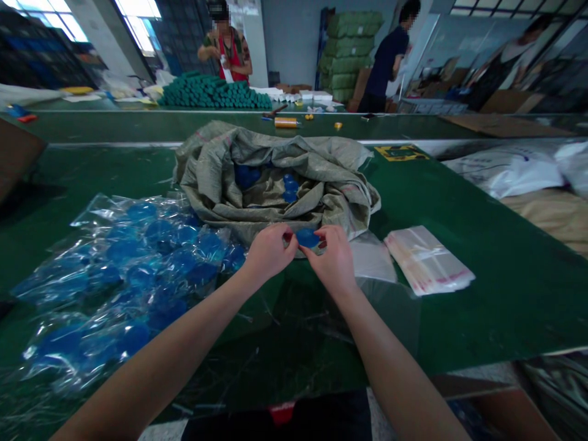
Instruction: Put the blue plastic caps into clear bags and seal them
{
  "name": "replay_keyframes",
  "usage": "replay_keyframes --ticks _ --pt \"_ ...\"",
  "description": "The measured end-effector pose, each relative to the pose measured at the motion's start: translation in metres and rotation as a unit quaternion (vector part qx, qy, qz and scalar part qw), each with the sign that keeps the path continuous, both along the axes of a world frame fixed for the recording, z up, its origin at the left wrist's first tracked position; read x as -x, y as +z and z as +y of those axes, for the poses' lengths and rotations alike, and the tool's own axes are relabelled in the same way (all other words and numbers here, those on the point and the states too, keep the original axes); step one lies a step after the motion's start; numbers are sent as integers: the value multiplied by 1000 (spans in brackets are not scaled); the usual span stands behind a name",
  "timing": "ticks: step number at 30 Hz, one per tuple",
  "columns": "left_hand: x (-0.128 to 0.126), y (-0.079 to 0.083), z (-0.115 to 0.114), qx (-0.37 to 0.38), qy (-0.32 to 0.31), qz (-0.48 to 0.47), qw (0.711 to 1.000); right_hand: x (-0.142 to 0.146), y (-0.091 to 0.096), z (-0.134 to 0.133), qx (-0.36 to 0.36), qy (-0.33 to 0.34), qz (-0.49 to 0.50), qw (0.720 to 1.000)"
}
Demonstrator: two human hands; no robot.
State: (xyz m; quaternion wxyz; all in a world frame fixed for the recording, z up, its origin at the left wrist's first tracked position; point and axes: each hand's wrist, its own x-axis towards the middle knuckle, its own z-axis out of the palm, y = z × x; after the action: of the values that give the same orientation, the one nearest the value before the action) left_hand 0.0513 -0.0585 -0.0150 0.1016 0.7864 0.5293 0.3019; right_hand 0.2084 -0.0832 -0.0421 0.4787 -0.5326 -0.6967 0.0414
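Observation:
Between my two hands is a small blue disc [307, 237], held just in front of the sack. My left hand [272, 250] pinches its left edge with thumb and fingers. On the other side, my right hand [334, 256] has its fingers closed on the right edge. Right behind them lies a grey-green woven sack [209, 177], its mouth rolled open, with several blue pieces [289, 187] inside. Clear plastic bags holding blue round pieces [133, 257] are heaped to the left. Near my right hand lie loose clear bags [374, 257].
A stack of flat clear bags [429, 260] lies on the green table [505, 294] at right. Beyond, another table carries a pile of green rolls [211, 92] and an orange tape roll [287, 122]. Several people stand farther back. White sacks [514, 168] lie at the right.

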Motion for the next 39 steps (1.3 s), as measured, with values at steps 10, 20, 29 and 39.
replay_keyframes --ticks 10,20,29,39 --pt "1 0 -5 -37 -27 27 999 6 -11 4 -4 -30 1 1000" --pt "7 -4 -4 -51 -19 21 998 15 -22 10 125 52 191 972" --pt "13 3 -6 -83 -11 51 995 11 -10 13 53 46 106 992" --pt "27 37 29 -45 -87 -78 992 16 31 17 -10 116 -10 993"
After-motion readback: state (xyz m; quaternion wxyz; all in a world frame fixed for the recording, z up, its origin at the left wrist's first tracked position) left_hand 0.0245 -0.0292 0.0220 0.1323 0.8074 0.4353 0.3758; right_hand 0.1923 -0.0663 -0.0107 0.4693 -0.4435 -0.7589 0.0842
